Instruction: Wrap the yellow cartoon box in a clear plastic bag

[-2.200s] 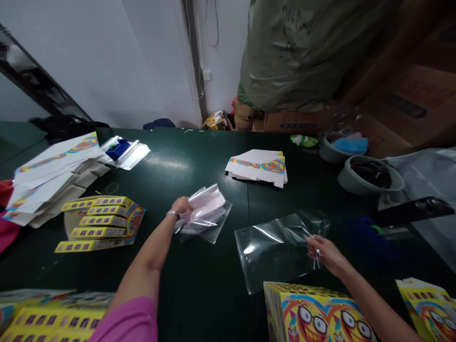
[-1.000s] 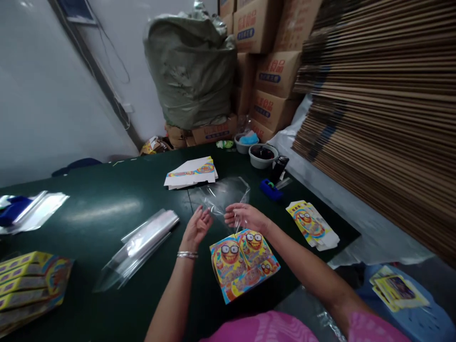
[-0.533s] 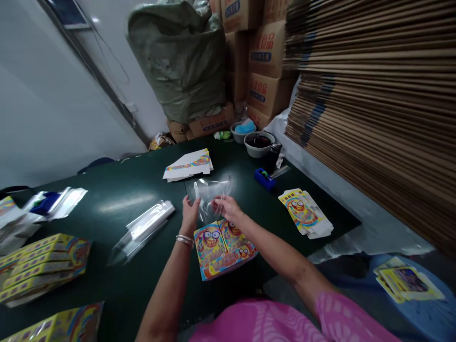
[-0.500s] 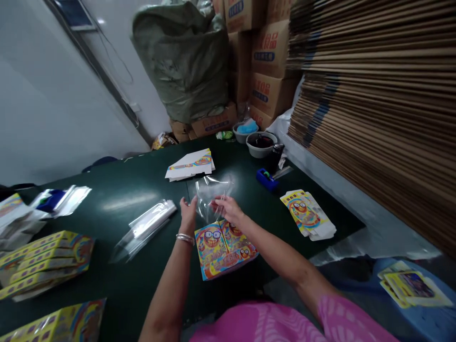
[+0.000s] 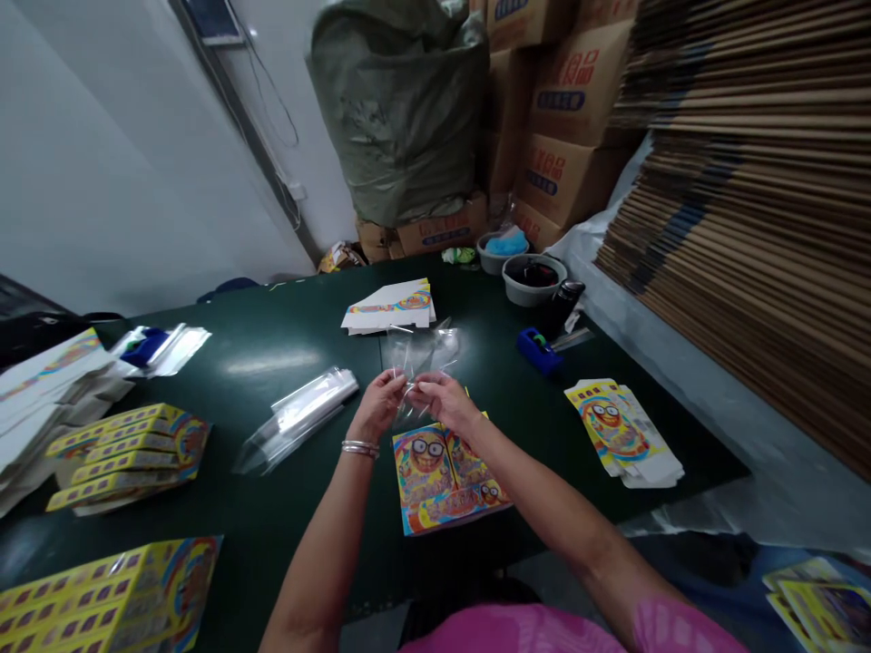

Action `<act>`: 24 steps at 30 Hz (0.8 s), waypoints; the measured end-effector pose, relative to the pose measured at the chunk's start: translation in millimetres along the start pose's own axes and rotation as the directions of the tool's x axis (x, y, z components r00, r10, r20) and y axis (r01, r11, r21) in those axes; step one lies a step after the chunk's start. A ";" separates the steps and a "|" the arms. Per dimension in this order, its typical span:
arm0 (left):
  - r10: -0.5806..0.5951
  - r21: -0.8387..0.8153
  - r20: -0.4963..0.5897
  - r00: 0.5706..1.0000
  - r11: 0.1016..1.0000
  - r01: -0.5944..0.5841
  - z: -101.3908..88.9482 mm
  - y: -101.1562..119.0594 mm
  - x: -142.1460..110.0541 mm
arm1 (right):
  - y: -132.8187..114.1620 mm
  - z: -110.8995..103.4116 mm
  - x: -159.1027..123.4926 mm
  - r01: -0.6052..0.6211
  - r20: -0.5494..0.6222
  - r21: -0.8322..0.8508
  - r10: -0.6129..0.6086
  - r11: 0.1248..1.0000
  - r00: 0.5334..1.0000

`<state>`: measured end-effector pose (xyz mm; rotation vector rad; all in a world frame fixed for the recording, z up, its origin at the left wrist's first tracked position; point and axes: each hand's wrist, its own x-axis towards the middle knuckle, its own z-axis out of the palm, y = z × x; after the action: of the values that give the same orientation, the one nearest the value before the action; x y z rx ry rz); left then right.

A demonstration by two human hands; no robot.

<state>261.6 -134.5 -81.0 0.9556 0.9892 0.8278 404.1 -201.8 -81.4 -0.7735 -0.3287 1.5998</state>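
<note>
A clear plastic bag (image 5: 423, 349) hangs between my two hands above the dark green table. My left hand (image 5: 382, 402) pinches its near edge with thumb and fingers. Close beside it, my right hand (image 5: 445, 399) is closed on the same edge, the fingertips of both hands almost meeting. Just below my hands, a colourful printed box (image 5: 449, 481) with cartoon faces with glasses stands on the table, partly covered by my right forearm. To the left lies a stack of clear plastic bags (image 5: 303, 413).
Flat white printed cartons (image 5: 389, 307) lie beyond the bag. Right of my hands are a blue tape dispenser (image 5: 540, 351), flat yellow cartons (image 5: 616, 426) and a grey bowl (image 5: 534, 288). Yellow boxes (image 5: 129, 453) are stacked at left; flattened cardboard (image 5: 762, 163) rises at right.
My left hand, apart from the bag before, now grips its edge and has come close to my right hand. The whole view has shifted, moving the scene rightward.
</note>
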 end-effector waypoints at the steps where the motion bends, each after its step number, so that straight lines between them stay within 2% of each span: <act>1: 0.022 0.013 -0.024 0.999 1.000 -0.022 -3.5 2.8 2.3 | -1.7 -3.2 -0.9 0.010 -0.024 -0.024 -0.010 1.000 1.000; 7: 0.107 0.228 -0.122 0.987 0.971 -0.077 -23.0 16.9 16.6 | -22.6 -26.1 -15.0 0.038 -0.132 -0.167 -0.060 0.985 0.989; 11: 0.169 0.445 -0.098 0.981 0.889 -0.109 -17.8 26.1 29.7 | -29.1 -29.8 -23.5 -0.003 -0.153 -0.252 -0.036 0.968 0.988; 14: 0.273 0.602 -0.081 0.959 0.780 -0.171 -10.7 33.0 29.6 | -28.1 -31.2 -23.7 -0.039 -0.181 -0.309 -0.019 0.950 0.983; 17: 0.456 0.738 -0.032 0.889 0.611 -0.286 -2.6 31.4 3.1 | -27.0 -34.7 -19.9 -0.060 -0.223 -0.341 -0.019 0.938 0.975; 19: 0.551 0.796 0.070 0.831 0.471 -0.380 6.6 20.9 -28.7 | -27.5 -36.9 -17.8 -0.070 -0.240 -0.345 -0.015 0.936 0.971; 22: 0.571 0.811 0.288 0.769 0.282 -0.513 27.0 -7.0 -76.4 | -28.9 -36.9 -19.9 -0.072 -0.222 -0.337 -0.005 0.939 0.975; 24: 0.588 0.818 0.354 0.727 0.182 -0.545 40.6 -26.1 -93.1 | -29.1 -34.2 -25.7 -0.058 -0.193 -0.327 -0.007 0.943 0.981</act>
<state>272.2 -237.9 -67.5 2.4163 1.1137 0.9075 448.6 -228.2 -81.1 -1.1870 -0.4561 1.4973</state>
